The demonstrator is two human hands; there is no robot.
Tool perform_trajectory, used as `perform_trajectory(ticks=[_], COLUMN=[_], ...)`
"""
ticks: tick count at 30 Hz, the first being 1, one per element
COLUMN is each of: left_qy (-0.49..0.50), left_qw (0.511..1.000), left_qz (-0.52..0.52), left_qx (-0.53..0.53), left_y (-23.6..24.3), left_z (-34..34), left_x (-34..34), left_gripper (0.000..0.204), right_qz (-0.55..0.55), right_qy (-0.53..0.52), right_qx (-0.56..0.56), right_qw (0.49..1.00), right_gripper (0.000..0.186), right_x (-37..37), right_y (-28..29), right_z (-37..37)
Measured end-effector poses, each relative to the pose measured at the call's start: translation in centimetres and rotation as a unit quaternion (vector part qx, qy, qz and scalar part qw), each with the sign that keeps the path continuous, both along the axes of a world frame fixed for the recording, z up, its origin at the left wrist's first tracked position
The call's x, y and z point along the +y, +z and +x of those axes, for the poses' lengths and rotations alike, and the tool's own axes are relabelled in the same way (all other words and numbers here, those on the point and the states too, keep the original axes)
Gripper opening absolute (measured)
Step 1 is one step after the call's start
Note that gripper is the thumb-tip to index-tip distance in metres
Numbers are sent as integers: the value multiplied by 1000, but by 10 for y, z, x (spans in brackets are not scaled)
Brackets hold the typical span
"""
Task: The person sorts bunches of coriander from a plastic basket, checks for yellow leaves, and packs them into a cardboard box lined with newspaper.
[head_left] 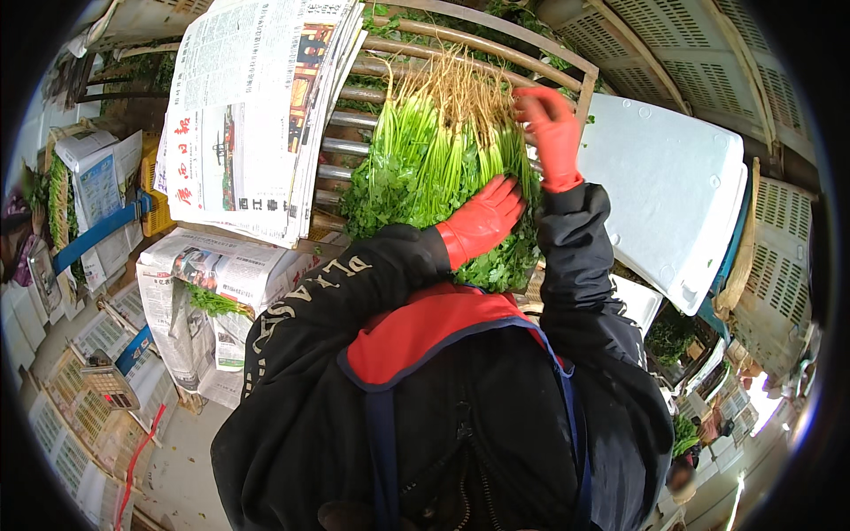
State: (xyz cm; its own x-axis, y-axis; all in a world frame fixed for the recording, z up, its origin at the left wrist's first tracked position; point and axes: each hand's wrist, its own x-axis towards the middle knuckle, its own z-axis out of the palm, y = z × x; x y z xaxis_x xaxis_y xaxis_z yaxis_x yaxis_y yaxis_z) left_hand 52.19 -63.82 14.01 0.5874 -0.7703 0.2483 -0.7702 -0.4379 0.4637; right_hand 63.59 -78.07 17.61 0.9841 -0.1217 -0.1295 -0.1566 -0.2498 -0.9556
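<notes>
Blk jacket (496, 380) nearest, greens (425, 168) under L grip (484, 221).

I see room to pass right of the right hand (551, 133), over the white foam lid (660, 177). On its left, rooted celery (429, 155) blocks me; left of the left hand (480, 226), only narrow bare rack slats (345, 147) separate celery from newspaper stack (243, 115).

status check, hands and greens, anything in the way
Left hand on the leafy greens. Right hand beside the roots, grip unclear. Newspaper stack to the left, nothing seen blocking hands.
</notes>
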Motion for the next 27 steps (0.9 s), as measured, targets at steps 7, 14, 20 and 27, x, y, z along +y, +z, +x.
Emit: perform_trajectory(ticks=[7,14,20,27], left_qy=[140,184,247,275], left_qw=[989,981,959,957], left_qz=[-29,39,121,82], left_qx=[24,42,72,47], left_y=[23,28,27,27], left_z=[4,7,8,9], left_x=[49,76,81,82], left_gripper=[40,39,35,33], right_qz=[-234,-153,-143,-331], right_qy=[136,72,176,230], right_qx=[-102,-79,6,-78], right_qw=[957,982,974,912], right_gripper=[26,26,36,28], right_x=[19,36,38,49], right_y=[-35,3,-3,-15], right_z=[-16,-12,-26,-9])
